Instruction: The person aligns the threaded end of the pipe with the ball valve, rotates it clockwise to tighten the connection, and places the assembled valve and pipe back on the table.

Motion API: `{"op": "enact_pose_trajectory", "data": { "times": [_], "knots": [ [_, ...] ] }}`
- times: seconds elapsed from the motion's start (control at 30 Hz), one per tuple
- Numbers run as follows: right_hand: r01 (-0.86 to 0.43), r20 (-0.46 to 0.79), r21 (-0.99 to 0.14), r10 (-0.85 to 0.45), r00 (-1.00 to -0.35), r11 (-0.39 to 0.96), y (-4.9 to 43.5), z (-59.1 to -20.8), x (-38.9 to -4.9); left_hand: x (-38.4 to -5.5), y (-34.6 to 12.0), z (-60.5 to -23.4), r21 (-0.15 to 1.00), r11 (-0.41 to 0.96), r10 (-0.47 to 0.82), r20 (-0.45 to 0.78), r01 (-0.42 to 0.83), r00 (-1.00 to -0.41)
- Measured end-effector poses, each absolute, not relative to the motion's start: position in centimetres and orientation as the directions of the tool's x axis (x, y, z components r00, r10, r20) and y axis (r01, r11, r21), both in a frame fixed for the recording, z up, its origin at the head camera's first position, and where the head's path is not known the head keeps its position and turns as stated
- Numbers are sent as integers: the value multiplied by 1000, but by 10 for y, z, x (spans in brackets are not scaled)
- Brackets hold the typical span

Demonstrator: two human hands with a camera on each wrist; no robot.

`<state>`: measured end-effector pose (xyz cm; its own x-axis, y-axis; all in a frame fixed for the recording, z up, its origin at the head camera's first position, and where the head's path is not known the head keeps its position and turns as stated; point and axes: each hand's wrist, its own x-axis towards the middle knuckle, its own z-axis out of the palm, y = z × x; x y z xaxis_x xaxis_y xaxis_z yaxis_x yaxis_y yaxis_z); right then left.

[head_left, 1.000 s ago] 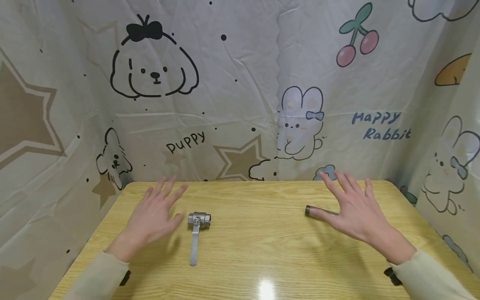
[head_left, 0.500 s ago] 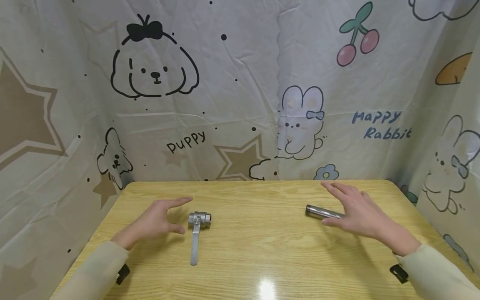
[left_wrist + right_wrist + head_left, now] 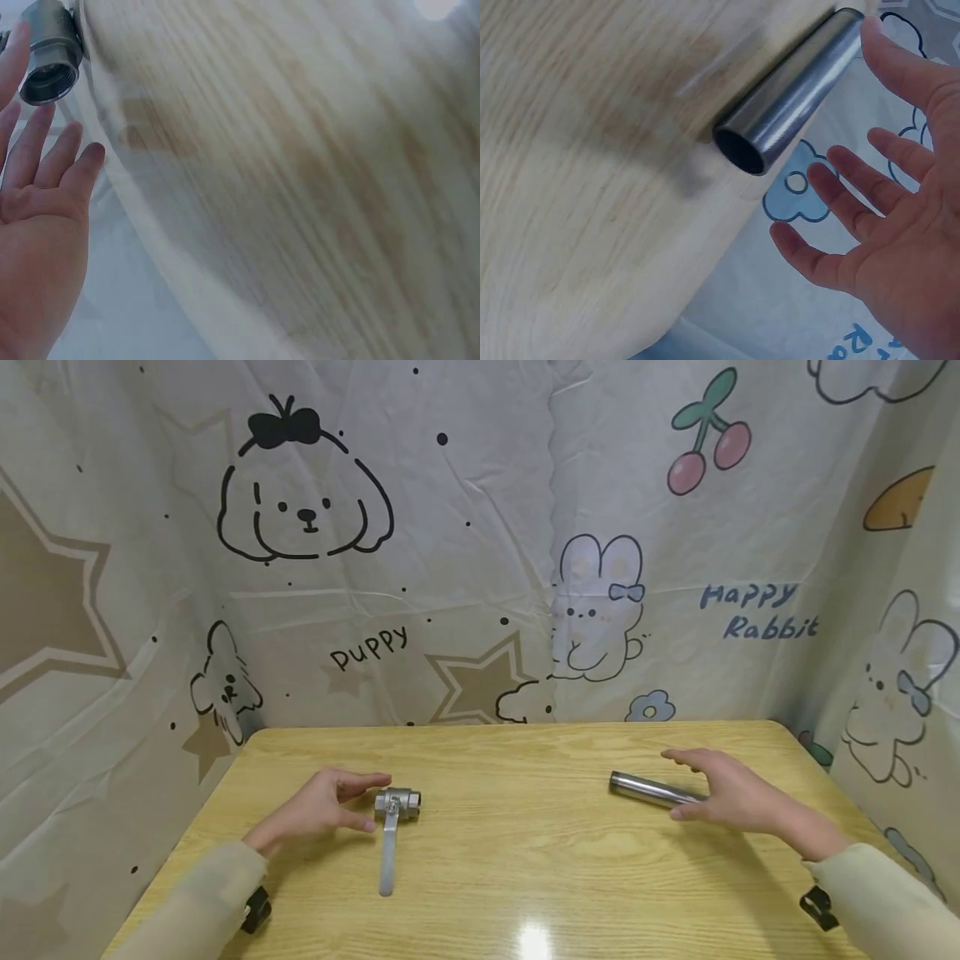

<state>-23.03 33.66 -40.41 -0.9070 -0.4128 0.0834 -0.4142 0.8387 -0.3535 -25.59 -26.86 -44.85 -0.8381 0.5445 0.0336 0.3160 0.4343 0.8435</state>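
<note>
A metal ball valve [image 3: 407,803] lies on the left half of the table, its flat lever handle [image 3: 387,860] pointing toward me. My left hand [image 3: 315,806] is just left of the valve, thumb and fingers apart at its near end; nothing is gripped. The left wrist view has the valve's threaded opening [image 3: 49,84] beyond the fingertips of the left hand [image 3: 41,225]. On the right lies a shiny metal pipe [image 3: 647,788]. My right hand [image 3: 735,793] hovers over its right end, which is partly hidden. Spread fingers and the pipe [image 3: 791,90] appear in the right wrist view.
The pale wooden table [image 3: 517,852] has a far edge against a printed cloth curtain [image 3: 465,560], which also hangs at both sides. A bright light reflection sits near the table's front.
Both hands have come down from raised, spread poses. The left has moved right, to the valve's side; the right has lowered and shifted right along the pipe. Valve and pipe lie where they were.
</note>
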Motion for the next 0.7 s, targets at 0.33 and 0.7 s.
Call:
{"op": "enact_pose_trajectory", "data": {
  "times": [0.33, 0.7],
  "knots": [
    [-380, -10, -344, -408, -913, 859, 341, -410, -231, -258, -258, -451, 811, 491, 509, 29, 317, -861],
    [-372, -36, -361, -411, -911, 855, 348, -415, -236, -257, -252, -452, 787, 522, 498, 32, 330, -866]
  ]
}}
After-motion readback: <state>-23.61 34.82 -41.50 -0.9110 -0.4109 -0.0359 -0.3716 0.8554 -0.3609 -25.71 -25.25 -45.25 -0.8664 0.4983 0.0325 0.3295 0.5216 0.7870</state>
